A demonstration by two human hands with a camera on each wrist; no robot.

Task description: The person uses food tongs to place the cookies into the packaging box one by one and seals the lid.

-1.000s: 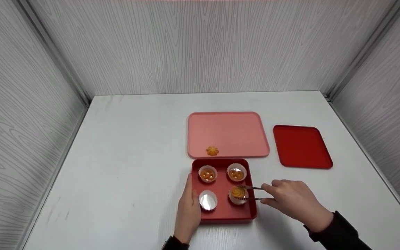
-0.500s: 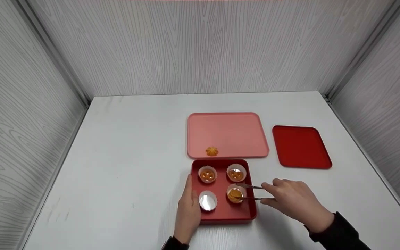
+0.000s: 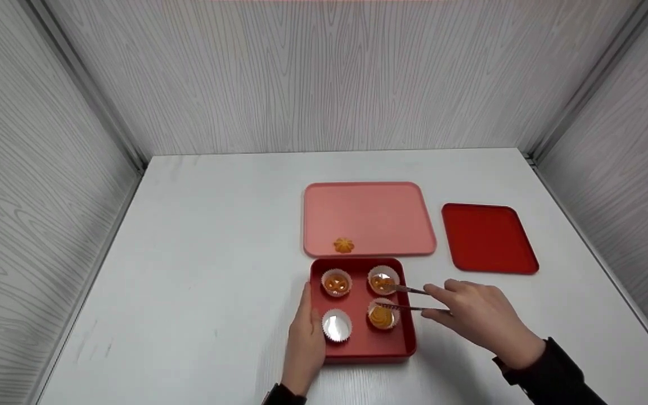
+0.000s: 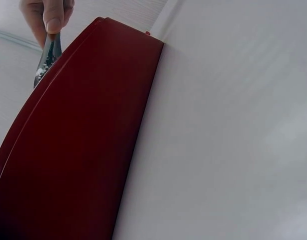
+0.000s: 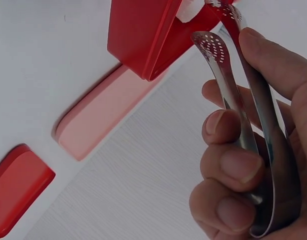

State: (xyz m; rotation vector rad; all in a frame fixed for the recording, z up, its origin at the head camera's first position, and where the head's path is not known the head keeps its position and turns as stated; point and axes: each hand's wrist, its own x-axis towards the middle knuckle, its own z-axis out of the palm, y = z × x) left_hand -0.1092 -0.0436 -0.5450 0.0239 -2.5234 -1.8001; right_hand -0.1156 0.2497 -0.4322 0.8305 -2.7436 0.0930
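Observation:
My right hand (image 3: 478,315) grips metal serving tongs (image 5: 271,135) with perforated tips. The tongs' ends stand apart over the right side of a red box (image 3: 358,349), with nothing pinched between them. Close below is a swirled golden cookie (image 3: 381,318) in a white paper cup. The upper right cup (image 3: 390,272) and upper left cup (image 3: 336,271) hold shiny amber pieces. The lower left cup (image 3: 337,326) has a bare, shiny bottom. My left hand (image 3: 304,337) rests along the box's left wall, fingers extended; the left wrist view shows mostly the outer wall (image 4: 88,125).
A pink tray (image 3: 369,216) lies just behind the box, with one flower-shaped golden cookie (image 3: 343,245) near its front edge. To its right is a smaller red tray (image 3: 490,239). Grey wood-grain panels (image 3: 324,79) enclose the white table (image 3: 206,253) at the back and sides.
The swirled cookie has settled in the lower right cup after shifting slightly left. The tongs have let go of it, spread apart and moved up and away. My left hand stays put.

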